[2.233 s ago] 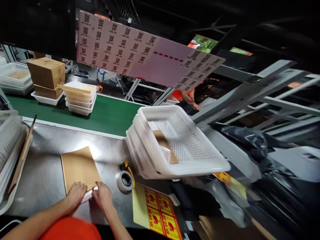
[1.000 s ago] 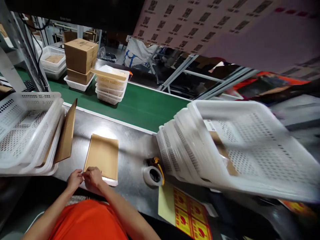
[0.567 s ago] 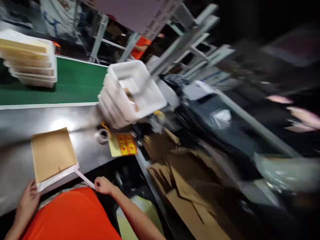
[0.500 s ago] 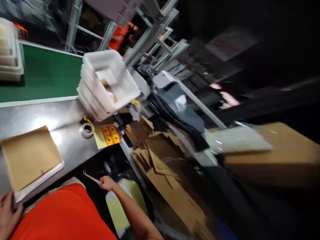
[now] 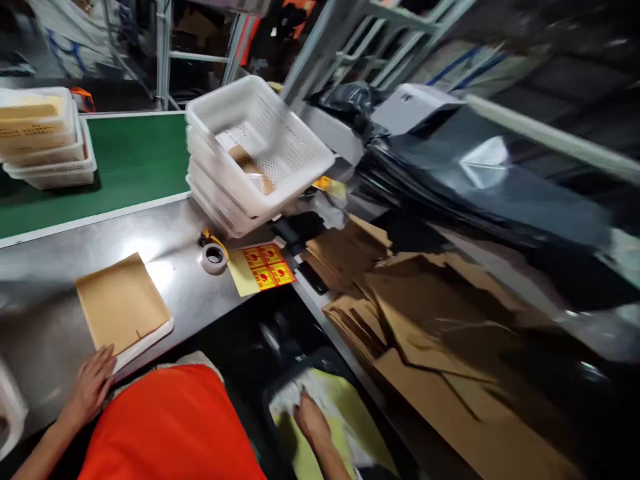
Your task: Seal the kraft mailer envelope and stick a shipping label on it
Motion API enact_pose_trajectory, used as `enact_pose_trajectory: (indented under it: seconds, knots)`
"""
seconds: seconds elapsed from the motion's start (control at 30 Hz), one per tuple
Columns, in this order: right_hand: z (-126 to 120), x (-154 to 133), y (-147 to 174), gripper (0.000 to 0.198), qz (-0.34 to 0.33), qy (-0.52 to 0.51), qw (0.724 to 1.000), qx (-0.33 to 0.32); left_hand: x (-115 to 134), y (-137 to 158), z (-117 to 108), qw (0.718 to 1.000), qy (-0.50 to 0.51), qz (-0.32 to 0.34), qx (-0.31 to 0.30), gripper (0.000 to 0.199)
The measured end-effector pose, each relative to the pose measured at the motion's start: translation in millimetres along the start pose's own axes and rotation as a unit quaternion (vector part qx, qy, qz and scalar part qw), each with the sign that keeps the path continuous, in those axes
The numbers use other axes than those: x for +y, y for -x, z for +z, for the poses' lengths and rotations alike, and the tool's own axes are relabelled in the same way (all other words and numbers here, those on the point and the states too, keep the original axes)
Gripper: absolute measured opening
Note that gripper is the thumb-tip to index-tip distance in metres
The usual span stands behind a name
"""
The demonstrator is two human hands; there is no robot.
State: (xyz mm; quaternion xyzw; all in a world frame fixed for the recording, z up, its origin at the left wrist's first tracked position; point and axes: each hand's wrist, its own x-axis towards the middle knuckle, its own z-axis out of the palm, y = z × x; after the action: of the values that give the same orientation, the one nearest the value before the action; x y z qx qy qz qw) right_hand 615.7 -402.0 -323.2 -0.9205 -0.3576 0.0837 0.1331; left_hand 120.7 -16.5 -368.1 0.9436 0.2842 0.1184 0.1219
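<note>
A brown padded envelope (image 5: 121,309) lies flat on the steel table (image 5: 60,253), its white flap end toward me. My left hand (image 5: 93,387) rests open on the table edge, fingertips touching the envelope's near corner. My right hand (image 5: 311,421) is lowered beside my body over a bin of yellow-green and white scraps (image 5: 333,417) below the table, fingers spread, nothing visibly held. My orange shirt fills the bottom of the view.
A tape roll (image 5: 214,257) and a yellow sheet of red stickers (image 5: 260,267) lie right of the envelope. Stacked white baskets (image 5: 250,157) stand behind them, more baskets (image 5: 45,137) on the green conveyor (image 5: 130,160). Flattened cardboard (image 5: 415,320) and black bags (image 5: 470,180) fill the right.
My right hand peeled a white strip off the envelope's flap, carried it down to the right and let it go over the bin. My left hand stayed at the envelope. The view swung right.
</note>
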Motion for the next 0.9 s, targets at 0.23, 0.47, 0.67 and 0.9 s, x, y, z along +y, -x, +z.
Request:
enact_pose_trajectory:
  seconds: [0.23,0.47,0.67,0.9]
  knots:
    - [114.1,-224.0,-130.0,0.06,-0.46,-0.09,0.868,-0.162,13.5,6.8,11.0,0.996,-0.007,-0.074,-0.05,0.037]
    - [141.1,-291.9,-179.9,0.065,-0.651,-0.096,0.712,-0.247,34.3,1.7,15.3,0.981,0.078,-0.18,0.0,0.039]
    - [155.8,-281.4,-189.1,0.015,-0.61,-0.154,0.745,-0.223,60.3,-10.9,9.8,0.94,0.123,-0.313,0.057,0.037]
    - [161.9,-290.0,-173.7,0.024,-0.524,-0.221,0.805,-0.168,60.3,-34.7,14.0,0.899,0.086,-0.428,0.033,0.034]
